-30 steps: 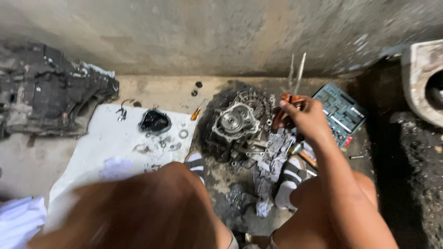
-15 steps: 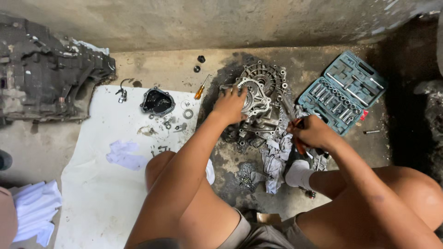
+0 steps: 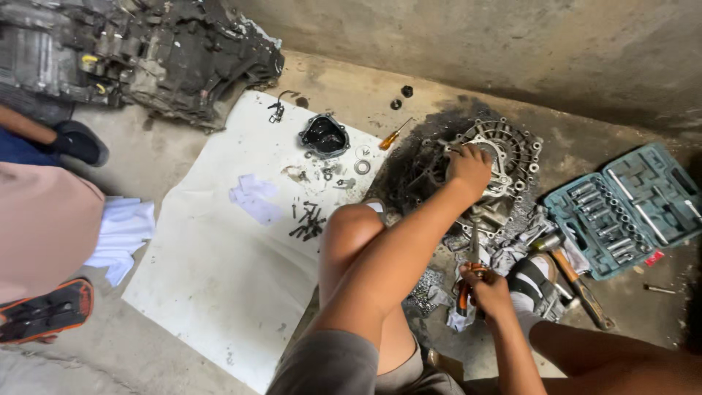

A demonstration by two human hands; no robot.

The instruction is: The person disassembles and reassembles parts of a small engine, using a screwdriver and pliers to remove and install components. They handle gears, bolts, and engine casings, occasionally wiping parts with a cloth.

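Bracing my left hand flat on the housing at centre right, I am gripping a screwdriver in my clamped right hand; prying needs careful aim.

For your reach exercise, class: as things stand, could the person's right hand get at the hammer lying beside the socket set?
Probably yes. The right hand grips a screwdriver, but the hammer lies close by on the floor with nothing between them; the hand would first need freeing.

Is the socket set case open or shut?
Open. The teal socket set case lies flat on the floor with its tray facing up, rows of sockets and tools showing in their slots.
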